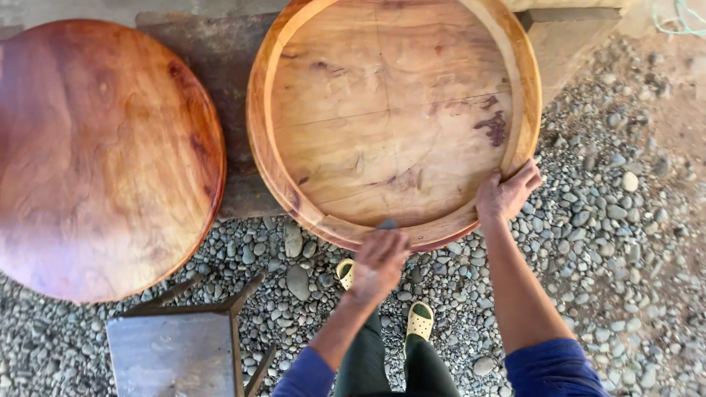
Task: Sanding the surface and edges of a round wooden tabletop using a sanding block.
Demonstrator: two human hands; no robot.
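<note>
Left hand (379, 261) was closed around a small bluish-grey pad (387, 224), only a corner of which showed above the knuckles, and it pressed that pad against the near rim of a large round wooden tray (393, 110). What the pad was made of could not be told. Right hand (506, 194) lay spread on the same rim further to the right, fingers (531, 175) over the edge and thumb on the inner side, steadying the tray without closing fully around it.

The tray stood tilted, its hollow face turned toward the camera, its lower edge down by the gravel (618, 220) and its top leaning back against a weathered wooden beam (573, 33). Its floor was pale wood with a darker purple stain near the right side, and its raised rim was a warmer orange-brown.

Just to the left, apart from the tray, stood a second round wooden disc (103, 154), reddish and glossy, showing a smooth face. Below it sat a small grey wooden stool (176, 353). Both sleeves were blue, and two pale yellow clogs (421, 320) stood on the pebbles beneath the tray's lower edge.
</note>
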